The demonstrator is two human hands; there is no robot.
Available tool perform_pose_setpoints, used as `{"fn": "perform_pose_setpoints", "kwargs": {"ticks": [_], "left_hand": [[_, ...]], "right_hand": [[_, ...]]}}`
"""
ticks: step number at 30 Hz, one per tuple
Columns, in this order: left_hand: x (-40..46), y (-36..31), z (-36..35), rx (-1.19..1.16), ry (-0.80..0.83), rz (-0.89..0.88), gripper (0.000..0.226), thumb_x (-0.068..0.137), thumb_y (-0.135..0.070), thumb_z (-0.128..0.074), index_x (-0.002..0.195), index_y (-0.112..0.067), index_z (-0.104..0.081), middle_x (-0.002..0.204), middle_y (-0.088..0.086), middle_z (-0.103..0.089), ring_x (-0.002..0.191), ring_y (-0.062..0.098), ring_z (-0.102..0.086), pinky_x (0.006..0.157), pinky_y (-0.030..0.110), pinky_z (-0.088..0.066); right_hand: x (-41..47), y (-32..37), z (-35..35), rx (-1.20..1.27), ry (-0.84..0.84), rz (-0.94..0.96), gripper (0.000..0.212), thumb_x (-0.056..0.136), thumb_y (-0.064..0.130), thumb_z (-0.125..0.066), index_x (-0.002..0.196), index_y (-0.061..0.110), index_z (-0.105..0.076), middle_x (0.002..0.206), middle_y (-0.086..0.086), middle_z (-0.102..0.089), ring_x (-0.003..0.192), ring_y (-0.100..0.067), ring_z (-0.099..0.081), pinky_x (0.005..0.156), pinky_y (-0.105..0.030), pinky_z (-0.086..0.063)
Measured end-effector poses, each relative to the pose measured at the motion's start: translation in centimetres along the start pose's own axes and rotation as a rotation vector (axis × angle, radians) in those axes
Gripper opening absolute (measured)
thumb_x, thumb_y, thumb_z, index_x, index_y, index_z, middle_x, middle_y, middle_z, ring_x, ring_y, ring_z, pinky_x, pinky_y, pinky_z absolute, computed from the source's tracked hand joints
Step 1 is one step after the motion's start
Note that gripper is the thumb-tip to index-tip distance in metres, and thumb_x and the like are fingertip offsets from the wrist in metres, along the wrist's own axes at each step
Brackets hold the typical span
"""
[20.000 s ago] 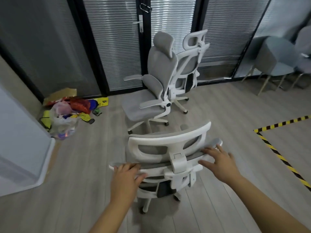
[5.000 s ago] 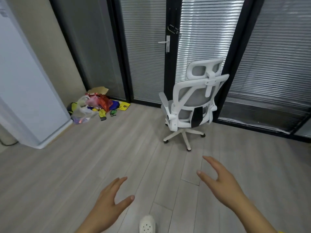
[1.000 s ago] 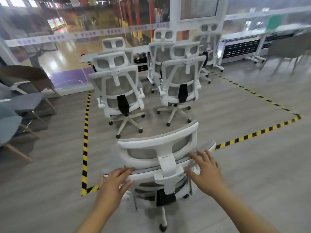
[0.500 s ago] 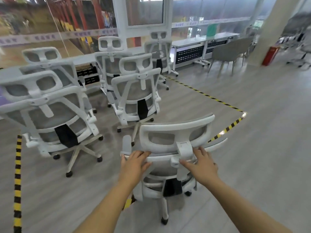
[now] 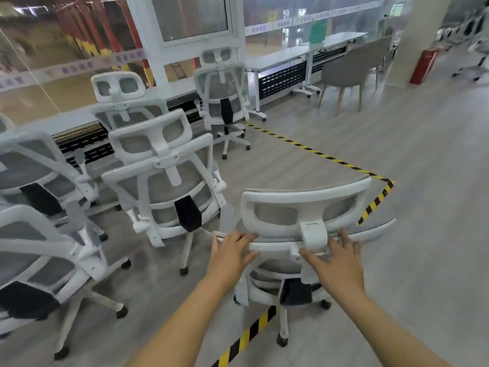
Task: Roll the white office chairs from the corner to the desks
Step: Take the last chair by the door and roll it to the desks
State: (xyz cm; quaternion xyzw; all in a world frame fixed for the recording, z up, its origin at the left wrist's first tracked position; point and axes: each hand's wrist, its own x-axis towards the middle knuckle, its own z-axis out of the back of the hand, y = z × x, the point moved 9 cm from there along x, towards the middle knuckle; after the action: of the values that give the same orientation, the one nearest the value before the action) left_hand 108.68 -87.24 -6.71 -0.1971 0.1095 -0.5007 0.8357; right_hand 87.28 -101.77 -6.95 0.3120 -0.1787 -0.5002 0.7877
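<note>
— White plastic under both palms, is it?
— Yes. The left hand (image 5: 229, 250) grasps the top rail of the nearest white chair (image 5: 304, 234), fingers curled over the rail and thumb under it. The right hand (image 5: 335, 256) lies on the same rail beside the headrest bracket, fingers spread and fairly straight, not wrapped round anything.
— And where does that chair stand?
— Its base straddles the yellow-and-black floor tape (image 5: 248, 332), which runs under it and bends into a corner to its far right.
— What's beyond it?
— Just left of it, close by, another white mesh chair (image 5: 164, 181) with a black lumbar pad. More white chairs (image 5: 39, 234) crowd further left. Behind those, against the long white desk (image 5: 84, 117), two more; one (image 5: 223, 94) sits beyond the held chair, by the window frame. Far right of it, a grey chair (image 5: 352, 64) on wooden legs and a red extinguisher (image 5: 424, 66) near a pillar.
</note>
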Motion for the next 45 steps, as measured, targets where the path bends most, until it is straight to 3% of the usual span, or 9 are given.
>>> {"fn": "perform_pose_setpoints", "kwargs": {"ticks": [4,9,18,21,24,31,38,43,45], "left_hand": [[11.6,-2.5,-0.2,0.156,0.030,-0.029,0.042,0.096,-0.053,-0.037,0.136,-0.040,-0.041,0.131,-0.014,-0.048,0.128,0.008,-0.040,0.117,0.051,-0.005],[24.8,-3.9,-1.6,0.236,0.019,-0.102,0.045,0.096,-0.057,-0.033,0.137,-0.038,-0.041,0.131,-0.012,-0.051,0.124,0.015,-0.043,0.107,0.041,-0.024],[43.9,-5.0,-3.1,0.251,-0.024,-0.193,0.046,0.099,-0.053,-0.028,0.143,-0.038,-0.034,0.131,-0.012,-0.052,0.118,0.016,-0.048,0.094,0.035,-0.031],[49.9,-4.4,-2.6,0.214,-0.059,-0.236,0.044,0.099,-0.050,-0.035,0.140,-0.037,-0.041,0.123,-0.012,-0.058,0.109,0.016,-0.052,0.086,0.033,-0.033],[55.7,-3.1,-2.3,0.122,-0.126,-0.247,0.039,0.096,-0.047,-0.045,0.133,-0.037,-0.051,0.111,-0.011,-0.064,0.098,0.017,-0.055,0.083,0.033,-0.039],[68.9,-2.4,-2.2,0.028,-0.280,-0.171,0.041,0.093,-0.054,-0.039,0.121,-0.035,-0.062,0.101,-0.012,-0.064,0.090,0.015,-0.053,0.076,0.031,-0.046],[82.6,-1.5,-1.9,0.061,-0.230,-0.021,0.035,0.094,-0.042,-0.052,0.127,-0.032,-0.059,0.111,-0.008,-0.063,0.098,0.018,-0.052,0.084,0.027,-0.040],[90.4,-0.5,-1.2,0.070,-0.237,0.031,0.033,0.092,-0.038,-0.058,0.124,-0.032,-0.061,0.105,-0.007,-0.064,0.094,0.019,-0.053,0.079,0.025,-0.035],[93.1,0.2,-1.0,0.014,-0.213,0.073,0.035,0.092,-0.039,-0.055,0.126,-0.034,-0.059,0.107,-0.007,-0.062,0.098,0.019,-0.052,0.083,0.028,-0.039]], "right_hand": [[11.1,-0.3,1.9,0.033,-0.038,-0.014,0.077,0.078,0.060,-0.068,0.144,0.029,-0.045,0.162,-0.004,-0.017,0.149,-0.031,-0.003,0.118,-0.053,-0.022],[24.3,-1.4,3.1,0.072,-0.028,-0.012,0.074,0.076,0.056,-0.072,0.140,0.026,-0.050,0.159,0.001,-0.025,0.147,-0.028,-0.008,0.115,-0.054,-0.027],[43.7,-0.4,5.1,0.057,0.108,-0.057,0.077,0.077,0.053,-0.075,0.144,0.034,-0.044,0.158,0.011,-0.025,0.147,-0.022,-0.020,0.116,-0.050,-0.028],[50.5,0.5,4.9,0.086,0.128,-0.045,0.079,0.075,0.057,-0.074,0.144,0.035,-0.043,0.158,0.015,-0.023,0.148,-0.020,-0.017,0.116,-0.052,-0.028],[57.3,1.6,4.6,0.099,0.136,-0.030,0.072,0.082,0.043,-0.075,0.145,0.031,-0.043,0.157,0.017,-0.022,0.148,-0.015,-0.012,0.117,-0.046,-0.022],[74.1,1.0,3.3,0.133,0.184,0.043,0.076,0.078,0.050,-0.076,0.144,0.038,-0.040,0.158,0.018,-0.023,0.150,-0.015,-0.011,0.118,-0.050,-0.023],[91.0,3.3,1.5,0.136,0.288,0.148,0.079,0.073,0.057,-0.076,0.144,0.040,-0.043,0.158,0.016,-0.024,0.149,-0.017,-0.015,0.118,-0.053,-0.024],[100.4,4.6,-0.2,0.080,0.331,0.191,0.089,0.067,0.073,-0.068,0.145,0.041,-0.039,0.157,0.020,-0.024,0.149,-0.012,-0.014,0.118,-0.052,-0.025],[103.7,5.2,-0.8,0.063,0.343,0.194,0.090,0.066,0.075,-0.066,0.145,0.042,-0.039,0.156,0.022,-0.024,0.149,-0.012,-0.014,0.118,-0.051,-0.025]]}}
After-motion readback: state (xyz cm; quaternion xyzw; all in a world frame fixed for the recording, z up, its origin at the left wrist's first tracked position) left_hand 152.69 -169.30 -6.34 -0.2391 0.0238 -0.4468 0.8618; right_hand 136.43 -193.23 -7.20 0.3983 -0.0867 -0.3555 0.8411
